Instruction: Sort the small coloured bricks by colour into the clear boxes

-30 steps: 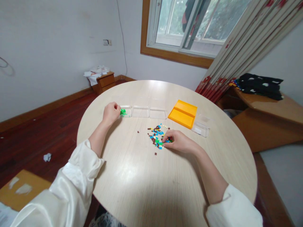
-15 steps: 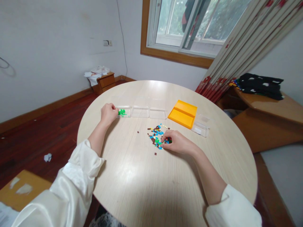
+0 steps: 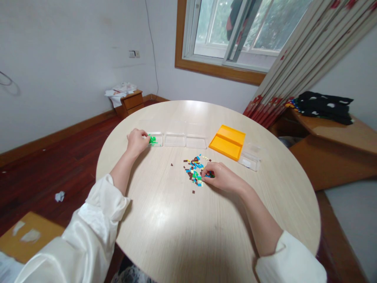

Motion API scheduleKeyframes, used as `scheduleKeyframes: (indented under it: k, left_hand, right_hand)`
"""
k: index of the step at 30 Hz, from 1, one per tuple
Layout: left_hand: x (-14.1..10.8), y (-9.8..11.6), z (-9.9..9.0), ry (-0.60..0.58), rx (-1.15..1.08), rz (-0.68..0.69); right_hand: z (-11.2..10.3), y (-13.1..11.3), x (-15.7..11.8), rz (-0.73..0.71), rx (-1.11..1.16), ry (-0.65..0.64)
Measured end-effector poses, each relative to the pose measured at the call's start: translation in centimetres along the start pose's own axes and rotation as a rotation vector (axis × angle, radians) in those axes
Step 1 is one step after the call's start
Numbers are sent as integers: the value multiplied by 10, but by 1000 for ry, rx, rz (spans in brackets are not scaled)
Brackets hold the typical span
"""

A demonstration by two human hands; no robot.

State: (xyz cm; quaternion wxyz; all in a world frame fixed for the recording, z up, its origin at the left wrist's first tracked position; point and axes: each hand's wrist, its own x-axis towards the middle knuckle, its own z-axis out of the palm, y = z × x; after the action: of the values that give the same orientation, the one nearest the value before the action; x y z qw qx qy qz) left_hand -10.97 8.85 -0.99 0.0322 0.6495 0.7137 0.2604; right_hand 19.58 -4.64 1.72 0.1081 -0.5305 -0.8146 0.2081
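My left hand (image 3: 138,142) is at the left end of a clear plastic box (image 3: 159,145) that holds small green toy bricks (image 3: 152,139). Its fingers are bent together over the box's edge; what they hold, if anything, is hidden. Low over a mixed pile of brown, blue, green, cream and yellow toy bricks (image 3: 193,171), my right hand (image 3: 220,176) pinches with thumb and forefinger. Its fingertips meet at a small green brick (image 3: 199,178) on the pile's right side. The hand covers some bricks behind it.
Two more clear boxes, a middle one (image 3: 174,144) and a right one (image 3: 196,147), continue the row. An open orange case (image 3: 228,143) lies to their right, beside another clear box (image 3: 249,162). Stray brown bricks (image 3: 193,192) lie around the pile on the round table (image 3: 165,232).
My left hand has shifted slightly right, further over the box of green bricks. The thumb and forefinger of my right hand have closed together at the pile.
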Motion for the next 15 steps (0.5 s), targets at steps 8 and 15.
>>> scheduleKeyframes:
  k: [8,15]
  left_hand:
    - [-2,3,-2,-19,5,-22]
    - [-2,3,-3,21,-22,-33]
  right_hand:
    - [-1,4,-1,14,-3,-26]
    - [-2,0,-2,-35,28,21]
